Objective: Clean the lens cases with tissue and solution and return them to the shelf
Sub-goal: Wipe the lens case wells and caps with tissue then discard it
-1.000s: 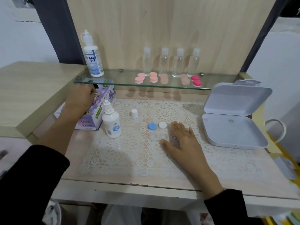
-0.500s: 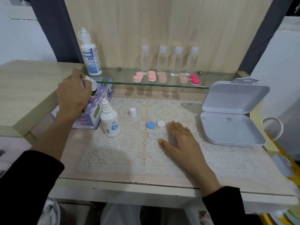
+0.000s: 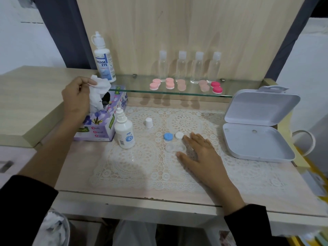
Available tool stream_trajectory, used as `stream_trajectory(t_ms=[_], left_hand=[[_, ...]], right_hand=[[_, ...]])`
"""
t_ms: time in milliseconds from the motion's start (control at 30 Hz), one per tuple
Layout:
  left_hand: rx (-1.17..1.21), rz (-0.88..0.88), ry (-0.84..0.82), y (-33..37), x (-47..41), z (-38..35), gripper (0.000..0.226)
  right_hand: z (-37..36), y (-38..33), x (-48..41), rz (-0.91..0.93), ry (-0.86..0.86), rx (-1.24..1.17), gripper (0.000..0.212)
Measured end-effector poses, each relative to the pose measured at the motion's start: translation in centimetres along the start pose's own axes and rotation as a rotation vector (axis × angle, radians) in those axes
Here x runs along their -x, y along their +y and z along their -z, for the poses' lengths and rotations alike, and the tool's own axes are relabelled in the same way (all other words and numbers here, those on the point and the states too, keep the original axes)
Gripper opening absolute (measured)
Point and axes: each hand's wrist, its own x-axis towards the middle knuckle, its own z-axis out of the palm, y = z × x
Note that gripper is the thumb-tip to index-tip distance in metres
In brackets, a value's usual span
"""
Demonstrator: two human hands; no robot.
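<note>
- The left hand (image 3: 78, 96) was raised over the tabletop's back left corner. Its thumb and fingers pinched a crumpled white tissue (image 3: 99, 86), whose lower end ran into the top slot of the purple flowered tissue box (image 3: 99, 125).
- A tall white solution bottle with a blue label (image 3: 104, 66) stood upright at the left end of the glass shelf (image 3: 177, 94) along the back edge.
- A small white dropper bottle (image 3: 124, 134), uncapped, stood just beside the box's front right corner.
- A small white cap (image 3: 149, 122) sat apart from it on the white lace mat (image 3: 142, 166).
- Near the tabletop's middle, a round blue lid (image 3: 168, 136) and a round white lid (image 3: 179, 135) lay side by side. The clear double-cup lens case (image 3: 174, 148) lay open just in front of them.
- The right hand (image 3: 200, 153) rested flat on the mat, fingers straight and slightly spread. Its thumb tip was just beside the case's right cup, but I could not tell whether they touched.
- Pink and red lens cases (image 3: 169, 83) lined the shelf before four clear bottles (image 3: 181, 68).
- A white hinged plastic box (image 3: 257, 144) lay open at the right edge.
</note>
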Motion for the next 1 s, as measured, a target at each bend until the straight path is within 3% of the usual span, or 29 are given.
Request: stream_trajectory(t_ms=[67,167,300,500,767,1000], left_hand=[[0.009,0.058,-0.075,0.1,0.0,0.2,0.026],[-0.061,-0.017,-0.179,0.3,0.3,0.5,0.040],[-0.076,-0.153,-0.021,0.5,0.7,0.7,0.031],[-0.071,-0.165,0.126,1.5,0.1,0.8,0.029],[0.272,-0.064,0.171,4.5,1.5,0.5,0.006],[0.426,-0.216,-0.011,10.3,6.1,-0.5,0.006]], right_hand=[[0.0,0.0,0.0,0.005,0.001,-0.011,0.068],[0.0,-0.1,0.1,-0.002,-0.002,-0.012,0.071],[0.1,-0.1,0.1,-0.009,-0.010,-0.016,0.073],[0.0,0.0,0.0,-0.011,-0.013,-0.008,0.073],[0.0,0.1,0.0,-0.007,-0.014,-0.008,0.071],[-0.1,0.2,0.0,-0.006,-0.001,-0.042,0.067]])
